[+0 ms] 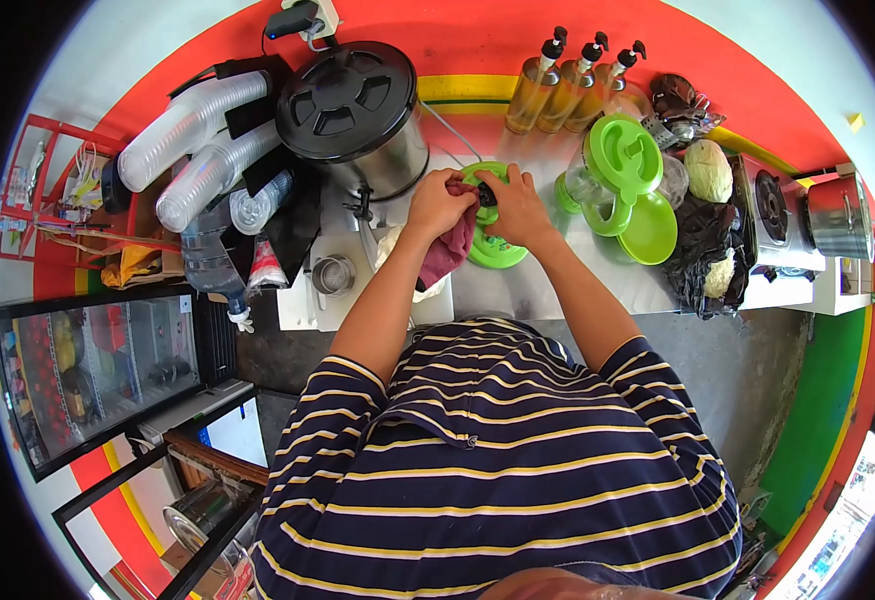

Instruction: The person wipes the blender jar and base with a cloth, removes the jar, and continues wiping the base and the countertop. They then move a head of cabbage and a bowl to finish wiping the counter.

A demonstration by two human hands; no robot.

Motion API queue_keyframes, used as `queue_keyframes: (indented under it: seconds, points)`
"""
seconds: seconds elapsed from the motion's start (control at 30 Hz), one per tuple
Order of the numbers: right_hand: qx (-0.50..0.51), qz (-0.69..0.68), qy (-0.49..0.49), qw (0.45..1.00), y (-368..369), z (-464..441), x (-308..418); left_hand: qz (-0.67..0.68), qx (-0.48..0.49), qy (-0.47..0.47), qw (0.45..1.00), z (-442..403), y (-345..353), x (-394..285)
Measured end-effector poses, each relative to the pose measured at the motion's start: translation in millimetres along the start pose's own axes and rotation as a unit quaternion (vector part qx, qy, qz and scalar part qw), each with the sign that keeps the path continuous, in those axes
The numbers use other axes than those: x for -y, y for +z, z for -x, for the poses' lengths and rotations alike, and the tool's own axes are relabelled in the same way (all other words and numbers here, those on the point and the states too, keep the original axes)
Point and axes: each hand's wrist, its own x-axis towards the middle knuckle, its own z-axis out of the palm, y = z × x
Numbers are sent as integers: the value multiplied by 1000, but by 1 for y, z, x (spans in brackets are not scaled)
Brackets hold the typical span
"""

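Note:
In the head view, my left hand (439, 207) is closed around a maroon cloth (449, 252), which hangs down from its fingers. Close beside it, the fingers of my right hand (520, 208) are bent around a small black piece (486, 194), and the cloth meets the piece between both hands. Beneath them on the metal counter is a bright green plastic item (498, 253) with a rounded base. My hands cover much of it, so its kind is unclear. Whether the black piece is fixed to it is hidden.
A steel dispenser (365, 150) with a black lid stands left of my hands, near stacked plastic cups (197, 125) and a small metal cup (333, 275). Pump bottles (534, 92) line the back. A green-lidded jug (617, 165), green bowl (648, 230) and stove (772, 215) lie right.

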Motion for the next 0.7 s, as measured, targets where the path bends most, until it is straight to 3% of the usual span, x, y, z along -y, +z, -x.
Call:
queue_keyframes:
  seconds: [0.07, 0.17, 0.2, 0.3, 0.33, 0.43, 0.57, 0.7]
  points:
    - [-6, -2, 10, 1000, 0, 0, 2, -113, -60, 48, 991, 3, 6, 0]
    - [-13, -10, 19, 1000, -1, 1, 2, -103, -60, 69, 990, 3, 4, 7]
    - [-10, -11, 17, 1000, -2, 2, 1, -3, -25, 23, 999, 4, -1, 10]
    - [-12, 16, 13, 1000, 2, 0, -3, 65, -51, -10, 997, 7, -10, 20]
    - [-13, 14, 14, 1000, 2, 1, -4, 149, 12, 3, 989, -2, -7, 42]
    - [-10, 6, 6, 1000, 1, 1, -4, 101, 20, 44, 994, 9, -6, 28]
    - [0, 9, -7, 1000, -3, 4, -2, 183, 9, -38, 982, 8, 8, 32]
    - [-6, 13, -20, 1000, -2, 4, -5, 207, 37, -30, 977, 7, 2, 30]
